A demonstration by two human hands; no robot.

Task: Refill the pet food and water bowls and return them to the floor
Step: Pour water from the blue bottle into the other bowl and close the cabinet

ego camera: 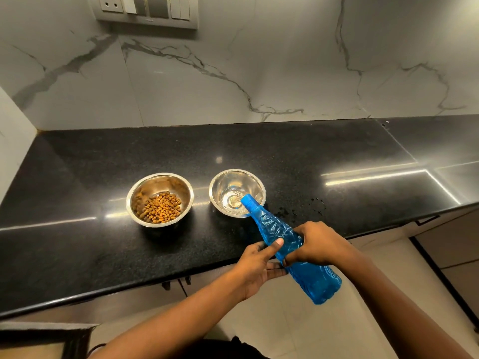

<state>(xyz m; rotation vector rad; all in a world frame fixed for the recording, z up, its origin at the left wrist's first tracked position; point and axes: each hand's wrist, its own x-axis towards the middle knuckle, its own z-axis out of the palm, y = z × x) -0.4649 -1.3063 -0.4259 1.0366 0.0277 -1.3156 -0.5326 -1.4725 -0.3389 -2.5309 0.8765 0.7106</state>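
Note:
Two steel bowls stand side by side on the black counter [77, 177]. The left bowl [134, 203] holds brown kibble [161, 207]. The right bowl [228, 182] has a little water in its bottom. A blue plastic bottle [308, 275] is tilted down with its mouth over the right bowl's near rim. My right hand [320, 244] grips the bottle's middle from the right. Against the bottle's left side, my left hand [255, 265] supports it from below with the thumb pressed on it.
Water drops [317, 204] lie on the counter right of the water bowl. A marble wall with a switch panel [147, 10] rises behind. The counter's front edge runs under my hands, with cabinet fronts and pale floor tiles [285, 320] below.

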